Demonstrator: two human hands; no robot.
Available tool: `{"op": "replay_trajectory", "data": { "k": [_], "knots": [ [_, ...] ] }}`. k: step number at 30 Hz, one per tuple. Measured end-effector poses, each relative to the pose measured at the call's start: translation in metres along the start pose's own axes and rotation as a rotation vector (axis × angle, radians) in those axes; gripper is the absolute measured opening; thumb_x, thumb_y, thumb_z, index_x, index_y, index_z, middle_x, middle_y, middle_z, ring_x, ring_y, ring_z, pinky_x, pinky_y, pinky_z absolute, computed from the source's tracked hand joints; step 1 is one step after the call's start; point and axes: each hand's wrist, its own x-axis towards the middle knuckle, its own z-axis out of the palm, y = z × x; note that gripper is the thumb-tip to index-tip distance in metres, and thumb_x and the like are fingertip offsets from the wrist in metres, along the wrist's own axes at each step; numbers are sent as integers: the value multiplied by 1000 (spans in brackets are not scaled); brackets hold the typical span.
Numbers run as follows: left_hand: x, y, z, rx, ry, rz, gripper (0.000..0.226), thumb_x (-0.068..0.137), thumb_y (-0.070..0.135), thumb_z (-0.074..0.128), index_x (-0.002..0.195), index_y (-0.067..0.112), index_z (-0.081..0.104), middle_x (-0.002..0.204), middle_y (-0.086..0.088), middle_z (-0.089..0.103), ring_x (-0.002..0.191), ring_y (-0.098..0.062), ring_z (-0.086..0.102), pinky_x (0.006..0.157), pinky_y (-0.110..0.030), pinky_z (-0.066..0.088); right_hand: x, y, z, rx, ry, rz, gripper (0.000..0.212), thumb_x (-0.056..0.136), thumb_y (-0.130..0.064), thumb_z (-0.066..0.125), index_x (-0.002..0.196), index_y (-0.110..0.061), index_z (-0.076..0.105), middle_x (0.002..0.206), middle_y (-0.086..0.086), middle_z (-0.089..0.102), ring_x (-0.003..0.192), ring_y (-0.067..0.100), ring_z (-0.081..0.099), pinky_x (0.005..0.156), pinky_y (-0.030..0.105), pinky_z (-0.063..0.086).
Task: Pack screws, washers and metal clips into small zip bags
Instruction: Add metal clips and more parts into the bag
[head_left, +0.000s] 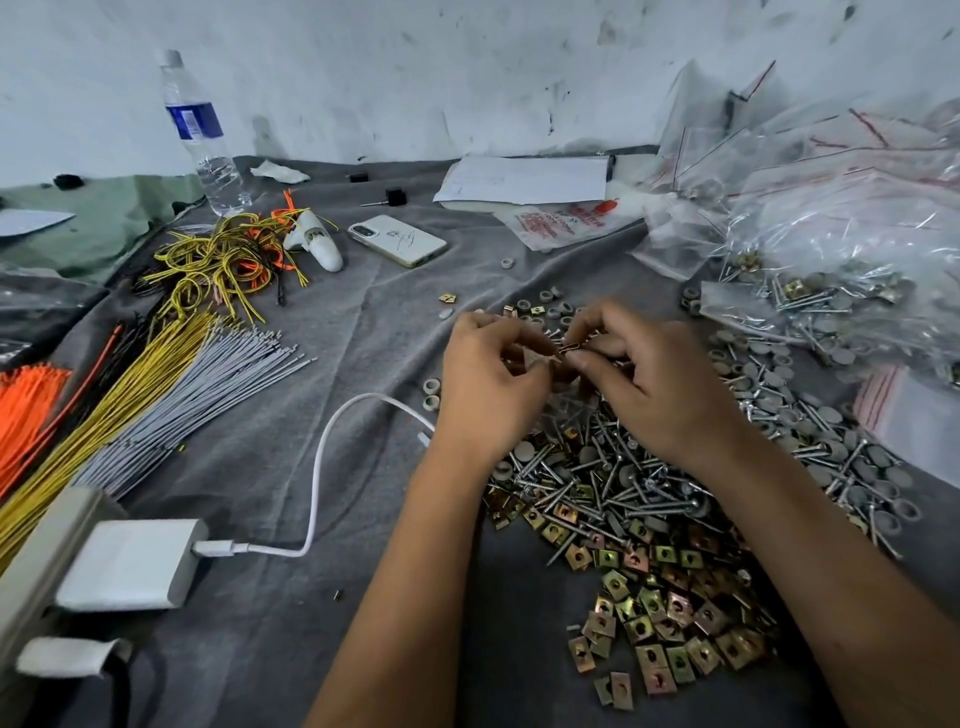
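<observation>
Both hands meet over the hardware pile, feeding clips into a bag.

Right hand (660, 374) pinches a metal clip (570, 347) w/ thumb & finger; left hand (491, 379) has fingers curled, prob. holding the clear zip bag (563, 408) open, hard to tell. Loose screws (613, 483) sit just below, in easy reach.

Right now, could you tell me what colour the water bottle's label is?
Blue with white print on the water bottle, in the head view.

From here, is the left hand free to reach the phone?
Probably not right away: the left hand is busy with small parts alongside the right hand. The cloth towards the phone lies bare.
</observation>
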Motion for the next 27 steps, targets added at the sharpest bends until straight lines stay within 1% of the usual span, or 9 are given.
{"op": "replay_trajectory", "data": {
  "k": [4,6,8,11,15,17,20,24,27],
  "knots": [
    [0,1,1,12,-23,26,40,80,0,69,107,27,79,113,-2,58,94,-15,64,82,-31,58,1,3,-1,-110,-70,-4,20,88,-9,77,104,-20,74,95,-12,76,92,-5,69,85,17,54],
    [1,-1,1,35,-5,22,46,79,2,68,115,29,78,104,3,63,87,-17,66,74,-33,56,1,3,-1,-124,-79,14,23,86,-8,78,105,-21,77,94,-12,75,91,-5,69,83,9,51],
    [1,-3,0,11,22,-25,49,79,6,69,121,30,73,88,9,67,71,-11,67,61,-25,51,1,3,-1,-119,-60,40,23,86,-10,79,105,-22,77,93,-13,75,89,-6,69,85,14,53],
    [0,-4,1,12,58,-98,34,81,11,72,105,34,64,71,7,69,57,-7,66,50,-22,49,1,2,-1,-119,-22,69,23,83,-12,82,103,-22,78,90,-11,76,85,-4,70,86,22,54],
    [-1,0,1,-48,69,-142,17,80,16,68,88,27,59,72,-1,70,63,-25,71,59,-48,60,1,0,-2,-83,9,91,25,81,-12,84,104,-20,77,88,-12,75,84,-4,70,79,13,55],
    [-1,2,0,-69,102,-126,10,77,18,65,85,23,60,72,-6,69,64,-32,70,57,-52,58,1,-1,-2,-58,65,84,24,82,-13,83,105,-17,77,88,-14,74,86,-6,70,77,9,53],
    [0,3,-2,-78,177,-121,10,83,10,65,82,19,62,68,-6,67,63,-31,67,54,-48,56,1,-4,-3,7,180,88,19,87,-14,78,106,-15,75,91,-14,73,86,-4,70,73,9,54],
    [2,6,-6,-206,375,-85,12,82,5,63,76,16,62,58,12,55,55,-12,53,51,-32,44,1,-3,-1,60,283,108,12,94,-14,72,106,-14,73,93,-7,75,86,1,71,73,15,56],
    [3,8,-11,-361,550,-114,10,81,8,61,77,17,61,67,2,60,63,-20,55,58,-37,46,2,-2,3,11,261,79,15,93,-14,72,108,-13,72,98,-7,72,87,4,69,76,16,56]
  ]
}}
